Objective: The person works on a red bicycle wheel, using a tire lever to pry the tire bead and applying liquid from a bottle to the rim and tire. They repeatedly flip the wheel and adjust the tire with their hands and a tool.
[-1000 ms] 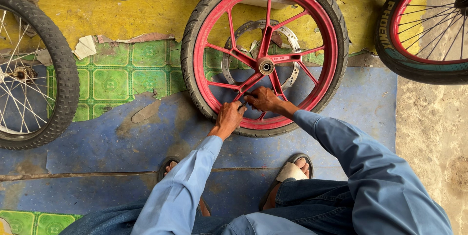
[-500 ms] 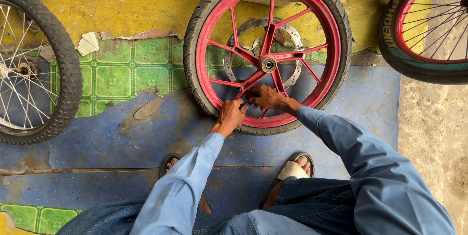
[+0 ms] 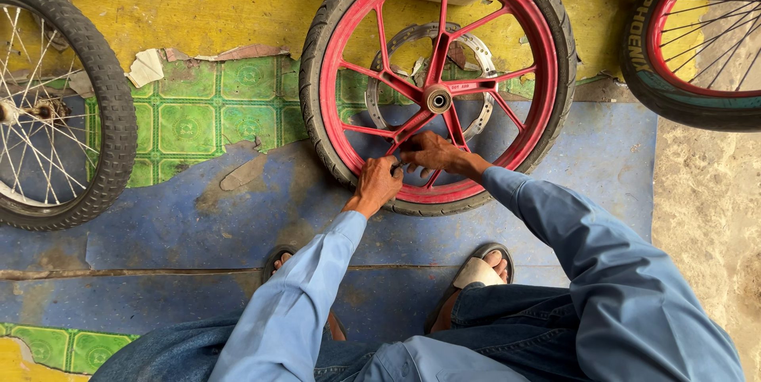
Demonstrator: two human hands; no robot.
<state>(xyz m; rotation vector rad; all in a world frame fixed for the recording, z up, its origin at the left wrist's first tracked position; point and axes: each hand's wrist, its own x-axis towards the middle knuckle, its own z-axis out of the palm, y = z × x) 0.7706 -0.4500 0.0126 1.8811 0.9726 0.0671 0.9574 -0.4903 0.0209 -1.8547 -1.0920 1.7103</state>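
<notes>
A red-rimmed wheel with a black tyre (image 3: pixel 438 85) is lying flat on the worn blue, green and yellow floor covering (image 3: pixel 198 215), between two other wheels at the frame's edges, its cast spokes radiating from a silver hub (image 3: pixel 437 100) over a grey brake disc (image 3: pixel 476 53). A person in blue sleeves is crouching over it, apparently working a small fitting at the near rim; the next move likely calls for steady fingertip pressure. The left hand (image 3: pixel 379 183) is curling against the rim while the right hand (image 3: pixel 428 152) is pinching shut beside it, though on what cannot be made out.
</notes>
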